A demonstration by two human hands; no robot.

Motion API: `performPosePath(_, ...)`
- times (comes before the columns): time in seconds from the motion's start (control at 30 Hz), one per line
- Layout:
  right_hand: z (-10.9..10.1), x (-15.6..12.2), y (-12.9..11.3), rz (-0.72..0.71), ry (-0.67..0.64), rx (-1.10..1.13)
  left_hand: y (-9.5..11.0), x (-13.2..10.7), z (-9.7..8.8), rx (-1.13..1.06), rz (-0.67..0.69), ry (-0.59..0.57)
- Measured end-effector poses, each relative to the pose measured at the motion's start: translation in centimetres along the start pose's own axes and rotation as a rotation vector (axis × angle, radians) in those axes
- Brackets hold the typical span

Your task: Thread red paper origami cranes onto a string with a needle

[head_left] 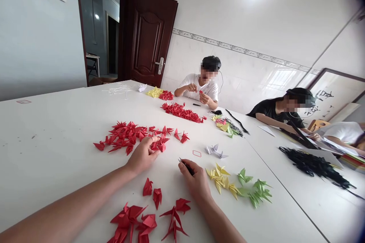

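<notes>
My left hand [143,155] reaches to the right edge of a heap of red paper cranes [122,134], its fingers closed around a folded red paper crane [160,145]. In my right hand [196,180], the fingers are wrapped round a slim black tool with a thin pointed tip [186,167]; most of it is hidden, so its exact kind does not show. Below and between my forearms lie more red cranes [173,218]. To the right of my right hand sit yellow cranes [221,178] and green cranes [258,191], with white cranes [216,151] above them.
Across the white table [62,129], a person [201,87] handles a small red piece behind a row of red cranes [182,113]. Another person in black [273,112] leans over papers at the right. Black cords [313,165] lie piled there. White strings [116,89] rest far left.
</notes>
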State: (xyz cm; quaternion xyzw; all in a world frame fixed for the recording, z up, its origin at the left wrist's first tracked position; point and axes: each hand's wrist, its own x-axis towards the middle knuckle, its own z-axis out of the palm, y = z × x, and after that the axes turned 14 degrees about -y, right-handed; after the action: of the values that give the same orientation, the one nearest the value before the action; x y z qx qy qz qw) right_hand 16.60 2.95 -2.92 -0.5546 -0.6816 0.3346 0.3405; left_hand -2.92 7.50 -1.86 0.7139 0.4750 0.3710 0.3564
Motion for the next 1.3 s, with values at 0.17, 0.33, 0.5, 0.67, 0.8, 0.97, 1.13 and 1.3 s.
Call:
performPosePath(0.17,-0.2,0.4,0.3,0.001,0.032,0.102,2.2,-1.9,0.8,0.013,0.082,-0.297)
performPosePath(0.33,-0.2,0.7,0.4,-0.036,0.057,0.101,3.4,-3.1,0.9,0.110,0.171,-0.733)
performPosePath(0.5,0.0,0.9,0.3,-0.065,0.060,0.086,3.5,-2.7,0.3,0.212,0.158,-0.831)
performPosePath(0.67,0.0,1.0,0.4,-0.061,0.056,0.084,3.5,-2.5,0.2,0.250,0.093,-0.886)
performPosePath(0.8,0.0,1.0,0.5,-0.052,0.056,0.077,3.1,-2.5,0.6,0.206,0.095,-0.858)
performPosePath(0.97,0.0,1.0,0.4,-0.047,0.043,0.070,2.1,-2.5,1.4,0.093,0.061,-0.797)
performPosePath(1.13,0.0,1.0,0.3,-0.038,0.032,0.077,1.8,-2.4,1.5,0.039,0.034,-0.791)
performPosePath(1.3,-0.1,0.9,0.3,-0.031,0.014,0.085,3.1,-2.4,0.2,0.093,0.027,-0.839)
